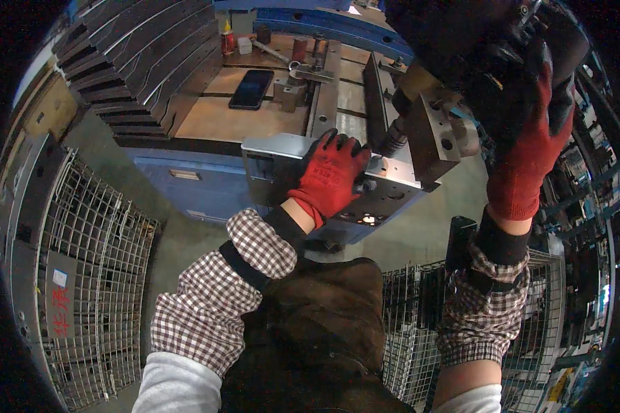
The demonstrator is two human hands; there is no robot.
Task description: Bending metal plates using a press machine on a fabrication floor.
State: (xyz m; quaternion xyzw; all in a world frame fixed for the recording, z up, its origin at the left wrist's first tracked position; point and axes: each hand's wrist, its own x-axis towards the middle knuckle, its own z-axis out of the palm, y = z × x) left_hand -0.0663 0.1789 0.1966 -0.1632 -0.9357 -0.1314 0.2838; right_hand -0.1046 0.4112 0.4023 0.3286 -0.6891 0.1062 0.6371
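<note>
Apparently, a sheet-metal workpiece point(275, 146) steadied beneath a machine head point(455, 48)

At the left, a stack of dark metal plates point(141, 65) rests on the tabletop point(217, 122), with a phone point(252, 89) lying flat to its right. Next comes the left hand point(332, 171), gloved in red and black: its grip spans the workpiece's upper edge, fingers spread and touching; how firmly it holds cannot be told. The workpiece sits at the tabletop's near edge. Just right of that hand, a ribbed spindle tool point(394, 136) stands near the workpiece, beside a thick steel block point(432, 141). Farthest right, the right hand point(534, 151) reaches up to the machine head; whether its grip closes on anything is hidden. The step in hand looks like lining up or machining the workpiece; the next move seems to call for a steady left hand, fingers away from the tool.
</note>
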